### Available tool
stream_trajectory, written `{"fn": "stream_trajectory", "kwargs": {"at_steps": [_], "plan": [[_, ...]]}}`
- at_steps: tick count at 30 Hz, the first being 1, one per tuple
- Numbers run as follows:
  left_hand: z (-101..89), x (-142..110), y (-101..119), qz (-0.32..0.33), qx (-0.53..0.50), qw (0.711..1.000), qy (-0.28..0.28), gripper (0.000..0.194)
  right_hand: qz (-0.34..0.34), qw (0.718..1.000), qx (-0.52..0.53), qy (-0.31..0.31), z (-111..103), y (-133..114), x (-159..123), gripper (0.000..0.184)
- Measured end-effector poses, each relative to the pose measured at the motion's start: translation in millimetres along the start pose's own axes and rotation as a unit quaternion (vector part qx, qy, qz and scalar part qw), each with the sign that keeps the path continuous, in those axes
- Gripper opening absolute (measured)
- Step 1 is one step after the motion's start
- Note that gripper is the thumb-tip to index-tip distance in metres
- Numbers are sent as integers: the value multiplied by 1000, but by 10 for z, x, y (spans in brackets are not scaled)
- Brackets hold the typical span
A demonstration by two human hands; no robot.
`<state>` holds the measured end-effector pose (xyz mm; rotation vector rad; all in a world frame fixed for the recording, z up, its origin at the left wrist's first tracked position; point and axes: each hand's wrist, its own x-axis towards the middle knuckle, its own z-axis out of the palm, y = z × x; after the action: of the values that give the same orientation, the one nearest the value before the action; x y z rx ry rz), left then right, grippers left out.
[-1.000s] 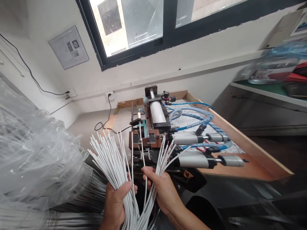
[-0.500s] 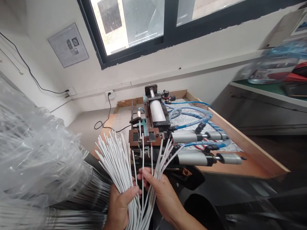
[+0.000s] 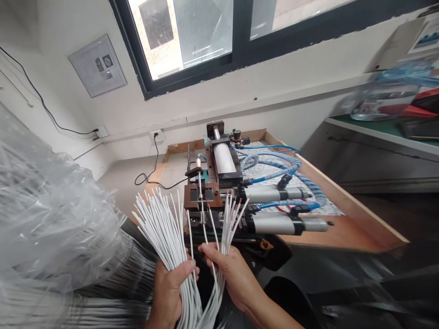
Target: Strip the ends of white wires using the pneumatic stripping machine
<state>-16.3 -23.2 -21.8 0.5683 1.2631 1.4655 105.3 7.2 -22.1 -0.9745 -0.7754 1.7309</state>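
My left hand is wrapped around a thick bundle of white cables, their tips fanned upward. A smaller bunch of white cables, some with reddish ends, rests in my right hand. Between its thumb and finger, that hand also pinches a single white cable. This one runs up, slightly bent, to the jaws of a pneumatic machine, whose brown blocks stand close together. Its very tip is hidden there. Both bunches cross below my hands.
Silver air cylinders with blue hoses lie right of the jaws, inside a wooden-rimmed tray. Plastic-wrapped cable bundles are stacked at left. A shelf with a bottle juts out at right.
The machine's brown jaw blocks have come together, and the cylinder rods at right have drawn in to the left. The pinched cable has bent slightly. Both hands keep their holds.
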Motion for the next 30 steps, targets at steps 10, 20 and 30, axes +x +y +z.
{"fn": "stream_trajectory", "kwargs": {"at_steps": [10,20,30], "plan": [[66,-22,116,12,14,998,-61,14,-20,1000,2,6,50,18,-16,23],[96,67,310,-1,-28,998,-56,14,27,985,153,81,105,-6,198,27],[90,70,170,17,25,999,-33,13,107,976,191,7,147,-74,184,26]]}}
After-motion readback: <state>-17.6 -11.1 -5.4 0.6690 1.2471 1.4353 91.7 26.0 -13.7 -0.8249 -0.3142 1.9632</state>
